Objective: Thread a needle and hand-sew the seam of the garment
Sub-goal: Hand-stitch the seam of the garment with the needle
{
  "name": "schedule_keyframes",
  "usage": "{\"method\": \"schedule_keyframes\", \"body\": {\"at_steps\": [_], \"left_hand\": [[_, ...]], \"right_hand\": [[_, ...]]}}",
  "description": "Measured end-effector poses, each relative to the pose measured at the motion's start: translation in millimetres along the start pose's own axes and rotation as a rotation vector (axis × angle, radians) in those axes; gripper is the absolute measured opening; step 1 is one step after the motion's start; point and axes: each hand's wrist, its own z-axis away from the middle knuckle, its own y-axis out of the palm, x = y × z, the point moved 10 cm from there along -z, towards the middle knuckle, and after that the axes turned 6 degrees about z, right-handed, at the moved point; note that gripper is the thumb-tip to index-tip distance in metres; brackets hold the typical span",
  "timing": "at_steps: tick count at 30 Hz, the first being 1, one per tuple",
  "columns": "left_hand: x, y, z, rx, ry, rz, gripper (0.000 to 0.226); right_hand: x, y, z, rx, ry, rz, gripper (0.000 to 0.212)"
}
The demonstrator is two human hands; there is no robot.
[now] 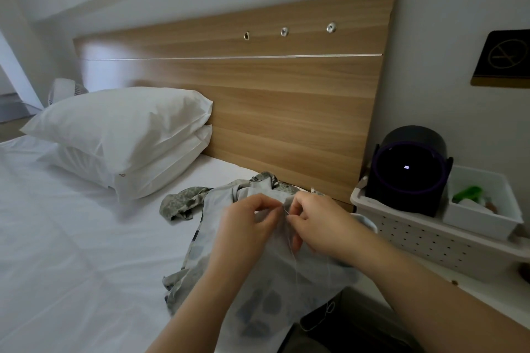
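Thin grey patterned garment (275,292), rumpled on the white bed sheet (71,238) at the bed's right edge, close under the wooden headboard (258,100). Upper fold lifted and bunched between both hands. Left hand (246,226) with fingers curled, thumb and forefinger pinching the fold. Right hand (318,223) just beside it, fingers curled too, tips pinching the garment where a pale thread (294,261) comes out and trails down across the cloth. Needle too small to make out. Two white pillows (123,135) stacked to the left, a fan (64,92) behind them. To the right, a white perforated basket (415,241) holding a black round device (410,172) and a small white bin (484,218) with something green (467,194) inside. Dark sign (504,57) on the wall above.
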Motion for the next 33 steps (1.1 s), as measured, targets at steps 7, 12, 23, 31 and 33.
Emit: {"method": "schedule_keyframes", "body": {"at_steps": [7, 12, 23, 31, 33], "left_hand": [[3, -4, 0, -0.053, -0.03, 0.108, 0.022], [16, -8, -1, -0.073, -0.144, 0.289, 0.018], [-5, 0, 3, -0.011, -0.033, 0.344, 0.01], [-7, 10, 4, 0.088, -0.02, 0.393, 0.006], [-10, 13, 4, 0.12, -0.004, 0.402, 0.007]], "right_hand": [[1, -4, -3, -0.044, -0.072, -0.291, 0.005], [3, -28, 8, -0.171, -0.226, -0.387, 0.011], [10, -39, 12, -0.233, -0.331, -0.39, 0.014], [-6, -48, 0, -0.105, -0.093, -0.345, 0.019], [-2, -42, 0, -0.008, -0.069, -0.388, 0.016]]}}
